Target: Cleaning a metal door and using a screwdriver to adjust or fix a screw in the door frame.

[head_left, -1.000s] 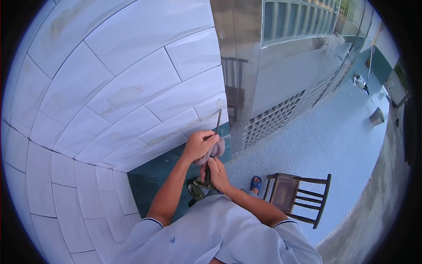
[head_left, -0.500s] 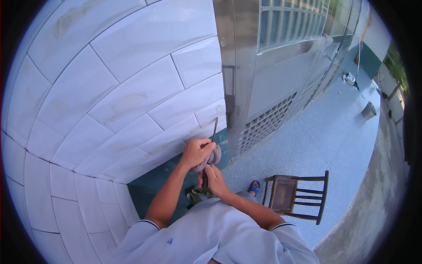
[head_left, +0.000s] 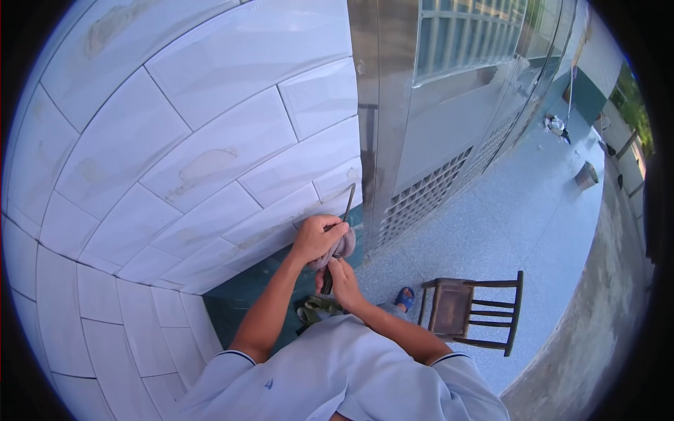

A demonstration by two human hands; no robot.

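My left hand (head_left: pixel 316 238) is closed on a pinkish-grey coiled bundle (head_left: pixel 342 244), perhaps cord or cloth, and a thin dark metal rod (head_left: pixel 350 201) that points up beside the tiled wall. My right hand (head_left: pixel 342 284) grips a dark handle (head_left: pixel 326 281) just below the coil, its thumb upward. Whether rod and handle are one piece is hidden by the coil. Low behind my forearms lies some rumpled olive-green material (head_left: pixel 312 309), partly hidden by my body.
White tiled walls (head_left: pixel 210 140) with a teal base (head_left: pixel 246 293) border the left. A metal panelled door (head_left: pixel 442 119) with a grille stands ahead. A wooden chair (head_left: pixel 449 309) and blue sandal (head_left: pixel 404 299) are at right. A bucket (head_left: pixel 586 175) sits farther off on the speckled floor.
Since one second ago the surroundings have shifted slightly in view, and both hands appear a little lower. Their grip on the coil, rod and handle looks the same.
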